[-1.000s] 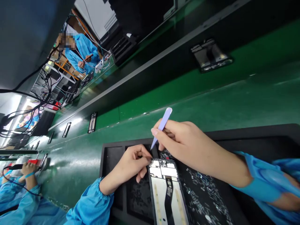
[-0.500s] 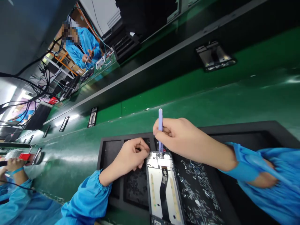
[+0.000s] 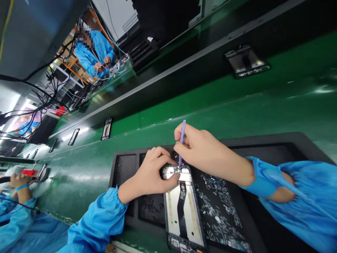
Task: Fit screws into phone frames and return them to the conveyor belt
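Note:
An opened phone body [image 3: 172,207] with a silvery inside and a dark flex cable [image 3: 181,211] lies over the black partitioned tray [image 3: 259,146]. My left hand [image 3: 152,172] is closed on its upper end, thumb on the inner face and fingers curled at the top edge. In my right hand [image 3: 197,147] a pair of purple tweezers [image 3: 182,135] is pinched upright. The tips point down at the phone's top edge beside my left fingers; anything between them is too small to make out.
Many tiny metallic parts [image 3: 218,211] lie in the tray right of the phone. Another phone body [image 3: 247,61] sits farther back, and more phone bodies [image 3: 106,129] line the green bench [image 3: 86,168]. Two co-workers in blue are at the left, one nearby hand [image 3: 19,181] showing.
My left hand has moved right onto the phone, its thumb now over the inner face. The tweezers have tilted slightly and remain at the phone's top edge. The view has shifted a little.

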Tool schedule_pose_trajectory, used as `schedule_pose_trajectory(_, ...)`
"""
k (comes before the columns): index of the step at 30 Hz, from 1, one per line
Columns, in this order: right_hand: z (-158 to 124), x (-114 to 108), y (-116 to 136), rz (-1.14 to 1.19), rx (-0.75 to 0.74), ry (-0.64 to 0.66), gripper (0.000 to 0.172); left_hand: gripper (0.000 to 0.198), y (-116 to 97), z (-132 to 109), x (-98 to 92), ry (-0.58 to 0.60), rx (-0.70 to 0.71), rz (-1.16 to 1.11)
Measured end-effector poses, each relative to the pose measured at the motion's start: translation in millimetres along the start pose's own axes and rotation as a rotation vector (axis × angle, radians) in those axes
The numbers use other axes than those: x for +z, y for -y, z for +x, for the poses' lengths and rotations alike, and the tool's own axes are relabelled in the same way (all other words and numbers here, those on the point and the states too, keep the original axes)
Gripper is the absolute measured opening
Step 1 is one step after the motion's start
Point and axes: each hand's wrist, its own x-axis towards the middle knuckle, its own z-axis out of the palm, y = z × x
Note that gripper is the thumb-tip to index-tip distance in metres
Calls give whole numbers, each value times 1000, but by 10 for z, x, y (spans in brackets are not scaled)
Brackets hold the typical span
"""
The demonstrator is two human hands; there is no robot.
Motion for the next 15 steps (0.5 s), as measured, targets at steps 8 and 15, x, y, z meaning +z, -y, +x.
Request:
schedule_pose_trajectory(8, -23, 3, -16, -65, -13, 81, 10, 17, 26, 2, 20, -1, 36, 24)
schedule_pose_trajectory(15, 14, 8, -18, 6, 5, -10, 13, 26, 73, 25, 27, -10, 45, 17)
